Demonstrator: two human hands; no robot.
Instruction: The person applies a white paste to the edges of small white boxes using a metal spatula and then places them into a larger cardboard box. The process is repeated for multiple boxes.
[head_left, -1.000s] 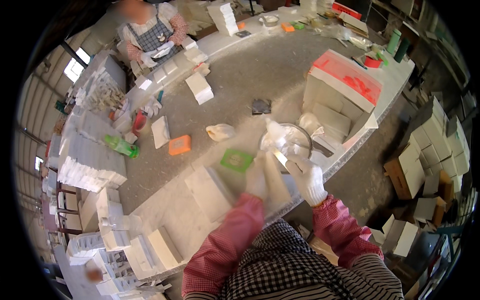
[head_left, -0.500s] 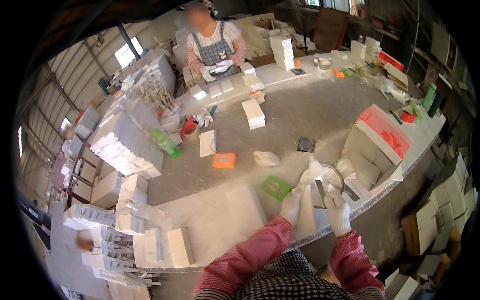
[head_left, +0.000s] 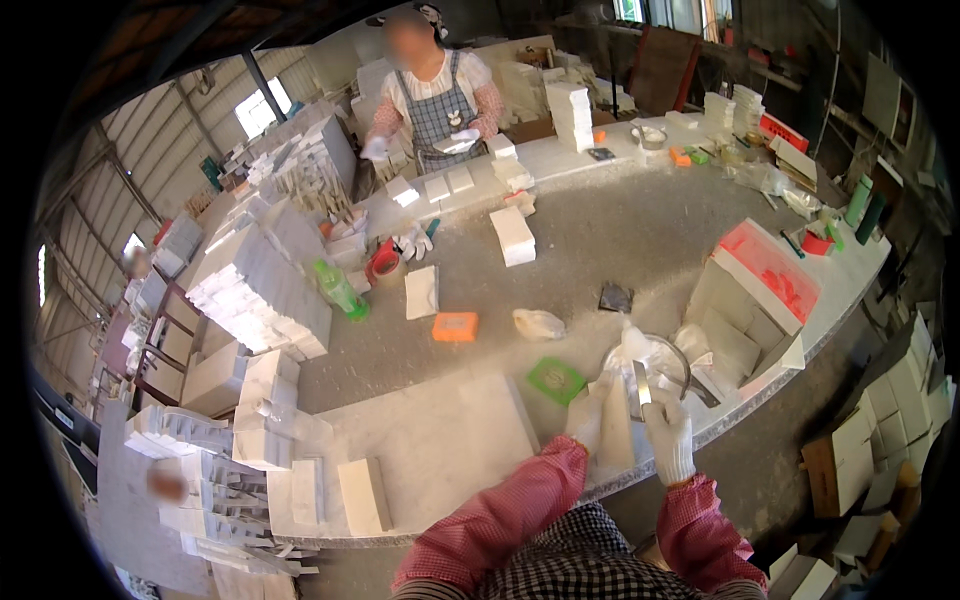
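Observation:
My left hand (head_left: 588, 412), in a white glove, grips the left edge of a pale tile (head_left: 616, 428) that stands tilted near the table's front edge. In my gloved right hand (head_left: 669, 435) is a putty knife (head_left: 642, 384), its flat metal blade pointing up beside the tile. Just beyond both hands sits a round metal bowl (head_left: 687, 372) with white material in it and a white lump at its left rim. A green block (head_left: 557, 380) lies to the left of my left hand.
An open carton (head_left: 760, 318) with a red-printed flap stands right of the bowl. An orange block (head_left: 455, 326), a green bottle (head_left: 341, 291) and tall tile stacks (head_left: 262, 298) lie leftward. Across the table, a person in a checked apron (head_left: 440, 105) handles a tile.
The knife blade has turned and now catches the light, nearer the tile's top. My left hand stays on the tile. The person opposite has moved one hand out to the left.

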